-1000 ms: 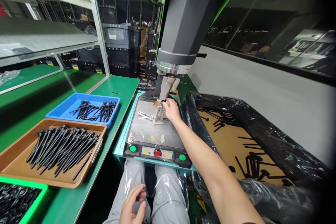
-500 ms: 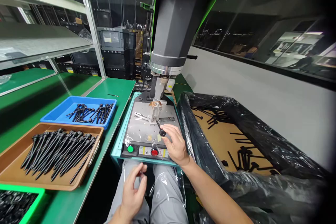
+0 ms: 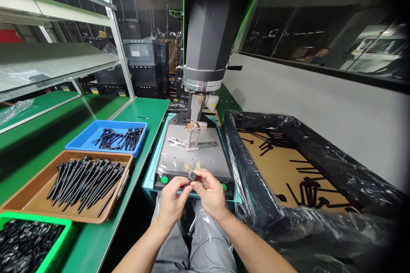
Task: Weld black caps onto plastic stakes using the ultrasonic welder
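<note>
The right hand, at the lower centre of the frame, is pinching a small black part with a round head between thumb and bent fingers. The part is lying between the two hands, at the right hand's fingertips, its head facing the camera. The left hand is bringing thumb and fingers nearly together at the part's lower left; whether it is gripping the part cannot be told. Higher in the frame, an upright silver metal fixture is standing on a flat grey metal plate, apart from both hands.
</note>
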